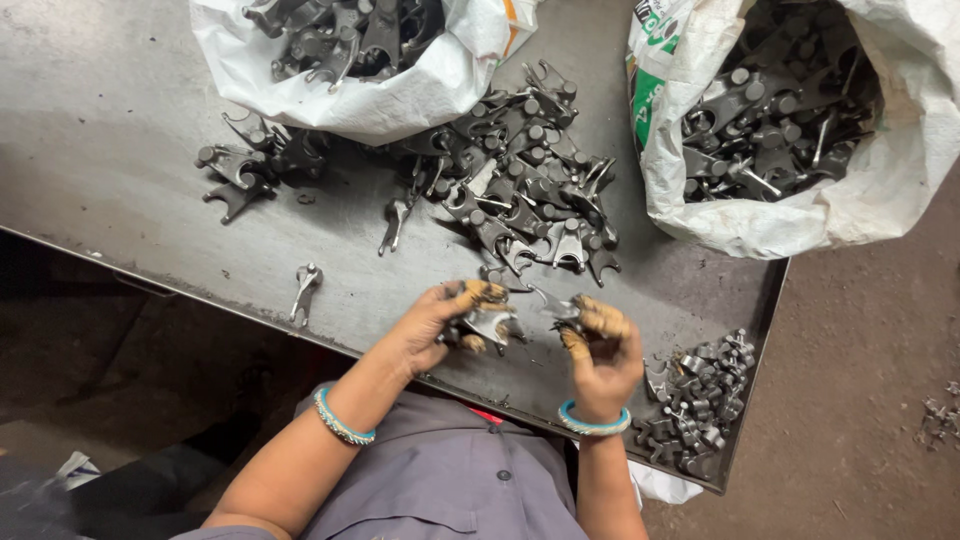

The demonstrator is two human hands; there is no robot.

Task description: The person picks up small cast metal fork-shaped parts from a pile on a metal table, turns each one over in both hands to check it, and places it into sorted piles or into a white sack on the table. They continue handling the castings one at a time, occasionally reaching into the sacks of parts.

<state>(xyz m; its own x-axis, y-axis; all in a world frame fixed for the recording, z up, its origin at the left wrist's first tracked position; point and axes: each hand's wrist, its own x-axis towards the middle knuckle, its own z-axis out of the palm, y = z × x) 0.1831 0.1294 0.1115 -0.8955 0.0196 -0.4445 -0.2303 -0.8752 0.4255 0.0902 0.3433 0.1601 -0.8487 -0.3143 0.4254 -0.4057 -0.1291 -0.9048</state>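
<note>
Sorting of forked metal castings looked partly done: the left hand had its grip closed round one grey forked part, and the right hand pinched another forked part between stained fingertips, both held just above the near edge of the worktop, at about 6 o'clock. A large loose heap of castings lay at the centre toward 12 o'clock, seemingly waiting to be handled, while a smaller, tidier pile sat at the near right corner, around 4 o'clock, which I judged to be pieces already gone through. A few strays lay at 9 o'clock: a small cluster near the far sack and a single piece close to the worktop edge. Two white woven sacks stood open along the far side, each holding more castings: the left sack at 11 o'clock, with an orange stripe at its folded rim, and the right sack at 2 o'clock, with a green printed panel on its turned-down lip. Much stock appeared to remain, judging by the full sacks.
</note>
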